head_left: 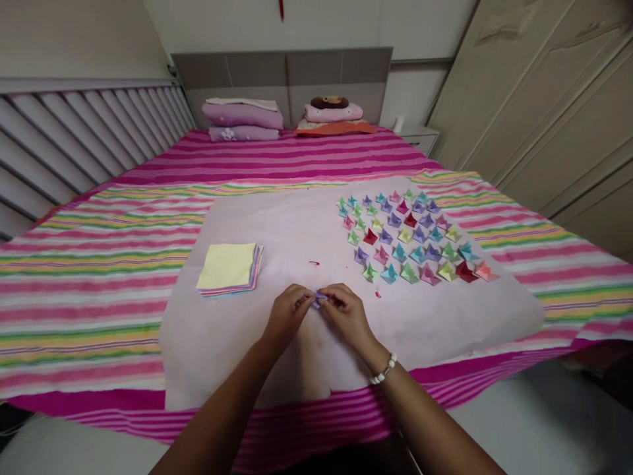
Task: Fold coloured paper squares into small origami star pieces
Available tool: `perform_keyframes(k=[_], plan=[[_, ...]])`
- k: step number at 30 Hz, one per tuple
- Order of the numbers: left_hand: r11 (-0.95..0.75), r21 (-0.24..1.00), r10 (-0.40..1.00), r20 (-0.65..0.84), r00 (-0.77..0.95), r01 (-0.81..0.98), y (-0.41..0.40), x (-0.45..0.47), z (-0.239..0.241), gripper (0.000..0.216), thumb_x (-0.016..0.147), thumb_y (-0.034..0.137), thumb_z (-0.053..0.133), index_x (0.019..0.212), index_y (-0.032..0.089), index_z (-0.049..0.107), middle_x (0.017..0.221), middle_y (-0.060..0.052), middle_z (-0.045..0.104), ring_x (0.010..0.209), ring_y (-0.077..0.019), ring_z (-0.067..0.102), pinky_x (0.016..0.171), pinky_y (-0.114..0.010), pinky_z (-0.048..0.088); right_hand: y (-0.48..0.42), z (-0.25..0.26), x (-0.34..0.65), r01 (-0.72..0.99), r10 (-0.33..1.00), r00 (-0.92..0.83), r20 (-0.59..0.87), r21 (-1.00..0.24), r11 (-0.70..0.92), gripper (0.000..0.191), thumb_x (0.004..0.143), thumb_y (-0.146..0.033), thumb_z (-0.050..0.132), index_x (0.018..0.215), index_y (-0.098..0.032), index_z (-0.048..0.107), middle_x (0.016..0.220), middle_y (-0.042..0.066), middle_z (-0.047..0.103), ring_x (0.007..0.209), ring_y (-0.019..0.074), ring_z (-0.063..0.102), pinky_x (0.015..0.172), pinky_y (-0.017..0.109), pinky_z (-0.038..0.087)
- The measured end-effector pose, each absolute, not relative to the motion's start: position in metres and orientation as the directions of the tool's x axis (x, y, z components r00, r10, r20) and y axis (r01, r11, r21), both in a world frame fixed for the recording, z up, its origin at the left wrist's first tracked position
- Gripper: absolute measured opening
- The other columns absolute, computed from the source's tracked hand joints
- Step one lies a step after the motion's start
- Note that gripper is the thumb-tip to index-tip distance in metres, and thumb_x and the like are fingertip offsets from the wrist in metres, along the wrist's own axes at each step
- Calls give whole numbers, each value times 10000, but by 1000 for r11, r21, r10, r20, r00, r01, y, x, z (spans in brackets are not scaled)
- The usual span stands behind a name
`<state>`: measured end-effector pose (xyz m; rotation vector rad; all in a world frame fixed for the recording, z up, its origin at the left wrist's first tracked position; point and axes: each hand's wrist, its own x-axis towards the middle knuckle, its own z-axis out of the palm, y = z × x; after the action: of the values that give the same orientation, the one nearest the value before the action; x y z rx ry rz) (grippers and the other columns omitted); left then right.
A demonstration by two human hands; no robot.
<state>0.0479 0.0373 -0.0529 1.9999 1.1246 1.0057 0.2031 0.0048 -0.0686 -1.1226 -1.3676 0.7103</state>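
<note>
wearing a white beaded bracelet (378,379) on the right wrist, just behind the fingers. pinching a small purple paper piece (318,300) between the left hand (287,313) and the right hand (353,316), with thumb and fingertips closed on it from either side and much of it hidden by them; too covered to tell its full shape. holding it over a pale sheet (277,224), spread under the fingers and well out to both sides; cannot tell whether touching it. having, near the fingers on the right, one tiny red scrap (378,294); to their left, a stack of square papers (230,266), pale yellow on top, with pink and blue at the edges. just beyond the fingertips, another red scrap (314,263). farther off to the right, rows of folded paper pieces (405,235) in green, blue, purple, pink, yellow and red, set out well apart from the fingers. around and past all this, a striped bedspread (99,264). far ahead of the fingers, a lilac pile of bedding (242,117) toward the left and a pink and orange pile (333,113) nearly straight on, both before a grey headboard (262,72).
</note>
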Motion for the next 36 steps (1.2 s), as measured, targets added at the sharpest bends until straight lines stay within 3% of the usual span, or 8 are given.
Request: perform_keyframes(k=[17,25,36], plan=[[-259,903,958,196,209,343,52,59,-90,87,800,233,581,777,180,645,748,-17,668,702,-148,643,647,-254,515,22,-99,204,161,915,275,296,-952,259,84,795,-235,610,744,-217,675,775,17,592,656,156,539,575,280,427],[-233,909,969,188,159,347,48,66,-90,113,760,246,628,845,196,684,822,-27,675,730,-149,631,653,-255,502,20,-100,203,164,922,248,296,-951,262,88,761,-166,578,726,-205,649,757,8,561,627,140,508,565,267,410],[-125,935,991,131,6,332,43,69,-93,51,707,198,569,755,181,577,650,18,597,582,-119,573,562,-227,465,17,-104,201,171,906,284,312,-947,273,109,749,-135,522,757,-206,604,800,19,565,690,156,522,598,276,422]])
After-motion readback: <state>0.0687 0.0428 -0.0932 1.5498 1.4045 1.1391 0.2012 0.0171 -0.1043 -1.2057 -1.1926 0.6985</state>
